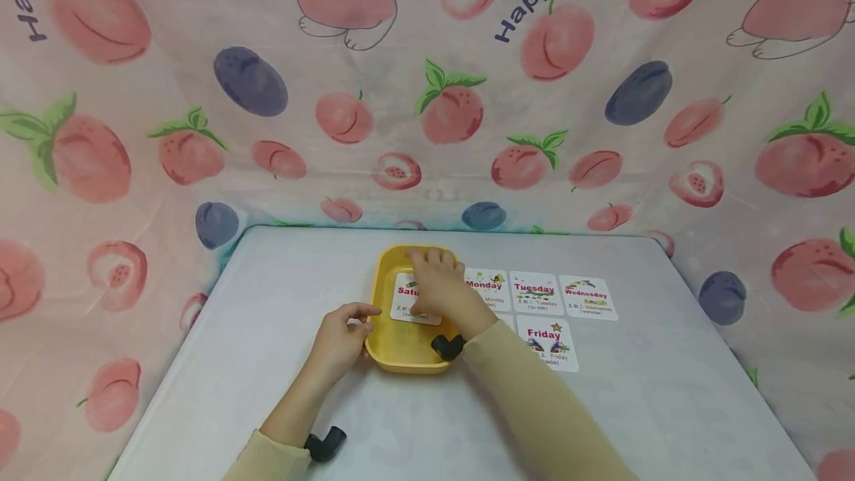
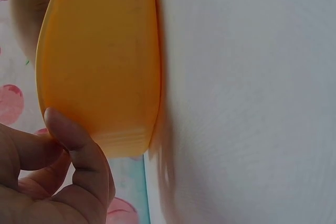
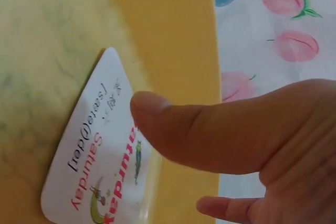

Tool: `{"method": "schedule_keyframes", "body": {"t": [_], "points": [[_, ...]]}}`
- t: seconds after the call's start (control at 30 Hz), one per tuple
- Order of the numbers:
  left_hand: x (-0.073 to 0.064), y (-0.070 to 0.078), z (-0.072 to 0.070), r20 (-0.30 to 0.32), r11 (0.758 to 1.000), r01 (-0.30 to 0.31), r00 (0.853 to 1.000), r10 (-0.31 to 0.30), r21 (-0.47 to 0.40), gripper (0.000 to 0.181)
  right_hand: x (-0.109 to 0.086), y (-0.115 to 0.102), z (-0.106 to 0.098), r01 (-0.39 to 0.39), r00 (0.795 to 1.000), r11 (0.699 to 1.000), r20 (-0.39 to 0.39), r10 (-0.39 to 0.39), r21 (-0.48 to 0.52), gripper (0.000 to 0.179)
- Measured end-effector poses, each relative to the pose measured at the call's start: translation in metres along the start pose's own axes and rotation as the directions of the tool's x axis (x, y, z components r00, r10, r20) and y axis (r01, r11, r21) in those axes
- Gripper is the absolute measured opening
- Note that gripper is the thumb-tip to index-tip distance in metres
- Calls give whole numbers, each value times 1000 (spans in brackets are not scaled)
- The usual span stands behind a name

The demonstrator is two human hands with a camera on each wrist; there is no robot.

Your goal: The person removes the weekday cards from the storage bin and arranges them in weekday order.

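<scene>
A yellow plastic tray (image 1: 409, 367) rests on the table, and inside it lies a white card printed "Saturday" (image 1: 404, 306). My left hand (image 1: 339, 340) pinches the tray's left rim; the left wrist view has its fingertips (image 2: 65, 129) at the edge of the wall. Reaching into the tray from the right, my right hand (image 1: 444, 288) covers part of the Saturday card. Its thumb (image 3: 184, 129) touches the card's edge in the right wrist view, while the other fingers extend toward the tray's far rim. The card's far portion is hidden beneath this hand.
Right of the tray, cards for Monday (image 1: 490, 289), Tuesday (image 1: 536, 293) and Wednesday (image 1: 589, 298) form a row. Below it lies a Friday card (image 1: 551, 344), beside another card mostly hidden by the right arm. A fruit-patterned cloth (image 1: 374, 191) hangs behind the white table (image 1: 668, 392).
</scene>
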State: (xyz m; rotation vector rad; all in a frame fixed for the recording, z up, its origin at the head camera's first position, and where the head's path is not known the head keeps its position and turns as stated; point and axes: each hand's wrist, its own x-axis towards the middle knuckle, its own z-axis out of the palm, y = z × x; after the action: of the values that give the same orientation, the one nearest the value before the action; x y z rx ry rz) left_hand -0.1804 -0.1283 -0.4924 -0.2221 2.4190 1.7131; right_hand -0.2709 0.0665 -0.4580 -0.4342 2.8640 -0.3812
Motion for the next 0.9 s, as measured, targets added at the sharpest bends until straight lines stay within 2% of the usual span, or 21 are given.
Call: {"method": "schedule_keyframes", "body": {"t": [0.2,0.43,0.7,0.9], "points": [[1,-2,0,3,1000,-8,1000,8,-5,27,4,2,8,18,999,997,51,-15,-78,115],[2,-2,1,8,1000,-9,1000,9,-15,27,5,2,12,14,996,989,91,0,-147,103],[2,-2,0,8,1000,-7,1000,7,-20,27,9,2,17,19,997,991,74,-9,-131,99],[3,-2,-1,10,1000,2,1000,-2,-27,27,12,0,17,16,999,994,31,-13,-106,99]]}}
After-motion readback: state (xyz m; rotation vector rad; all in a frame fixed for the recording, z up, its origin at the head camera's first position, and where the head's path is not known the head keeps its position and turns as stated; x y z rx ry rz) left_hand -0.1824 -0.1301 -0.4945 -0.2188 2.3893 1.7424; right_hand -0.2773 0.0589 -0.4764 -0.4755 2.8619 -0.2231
